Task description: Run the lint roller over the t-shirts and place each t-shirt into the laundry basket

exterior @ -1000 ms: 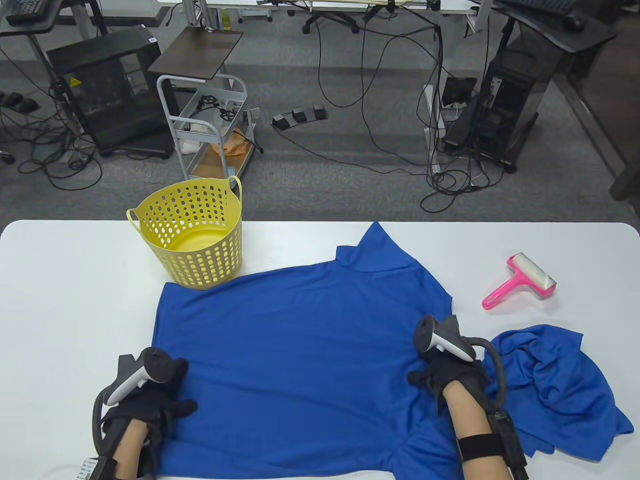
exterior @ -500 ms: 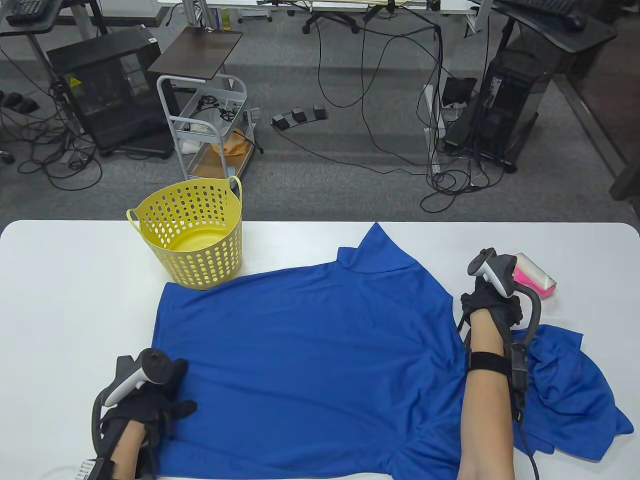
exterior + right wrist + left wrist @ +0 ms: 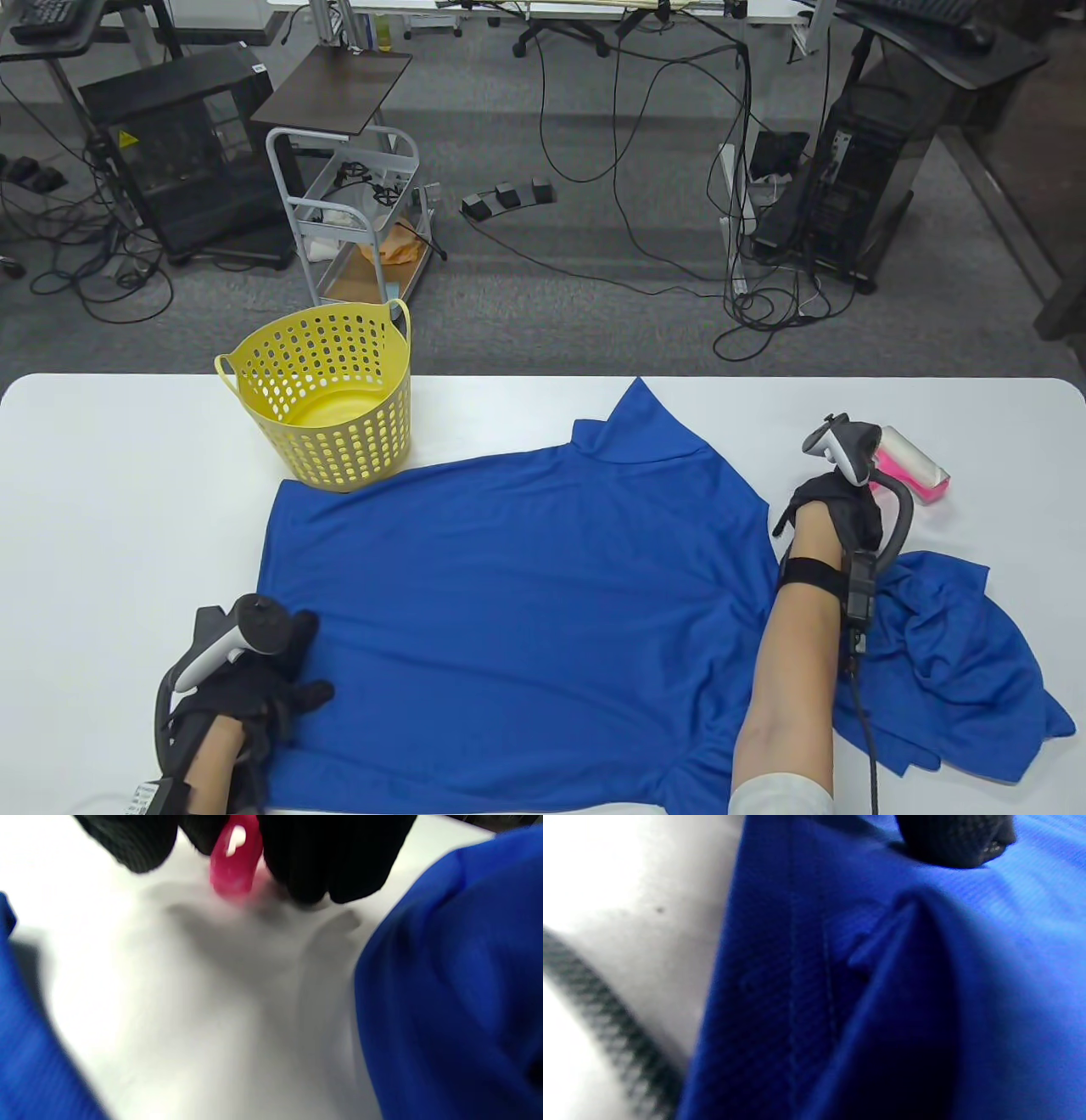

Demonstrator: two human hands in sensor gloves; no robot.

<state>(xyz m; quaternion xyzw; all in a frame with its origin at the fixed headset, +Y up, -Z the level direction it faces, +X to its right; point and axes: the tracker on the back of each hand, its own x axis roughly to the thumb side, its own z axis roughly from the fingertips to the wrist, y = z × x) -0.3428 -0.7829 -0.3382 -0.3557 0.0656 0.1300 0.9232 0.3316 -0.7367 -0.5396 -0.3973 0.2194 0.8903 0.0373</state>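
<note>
Fingers [image 3: 339,866] of the right hand [image 3: 836,505] pinch the pink lint roller [image 3: 912,467] handle beside the spread blue t-shirt [image 3: 509,611]; a loose grip could drop it. Left hand [image 3: 246,688] fingers lie spread on the shirt's edge.

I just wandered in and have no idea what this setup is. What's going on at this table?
A person in sensor gloves is cleaning t-shirts with a lint roller. The right hand is closing around the pink lint roller's handle beside a crumpled blue t-shirt. The left hand rests on the corner of a blue t-shirt spread flat on the white table. No rolling has begun, and the yellow laundry basket holds no shirts yet.
</note>
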